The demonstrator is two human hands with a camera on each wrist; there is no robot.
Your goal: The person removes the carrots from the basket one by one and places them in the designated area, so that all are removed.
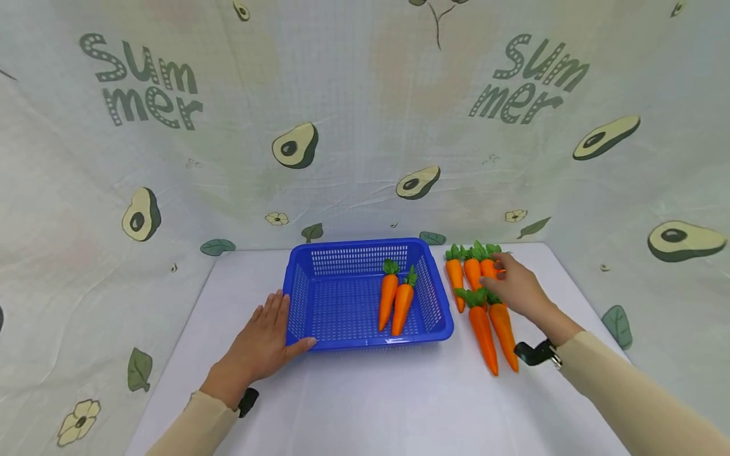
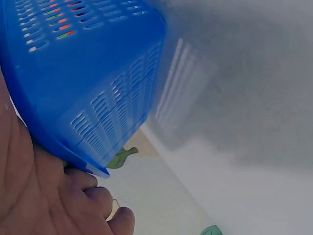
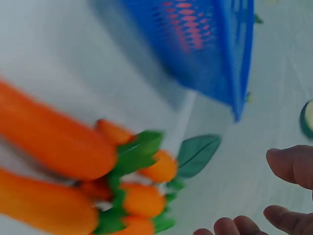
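A blue plastic basket [image 1: 342,345] stands on the white table with two orange carrots [image 1: 388,301] lying in its right part. My left hand [image 1: 259,342] rests against the basket's front left corner, fingers straight along the left rim and thumb on the front rim. To the right of the basket lies a group of several carrots [image 1: 481,332] with green leafy tops. Over their upper part hovers my right hand [image 1: 519,288], fingers spread a little. In the right wrist view, its fingertips [image 3: 281,164] are apart from the carrots and hold nothing.
The white table [image 1: 365,405] extends in front of the basket. Behind and at both sides hangs a pale cloth [image 1: 353,82] printed with avocados, leaves and lettering. The basket's right wall stands close beside the loose carrots.
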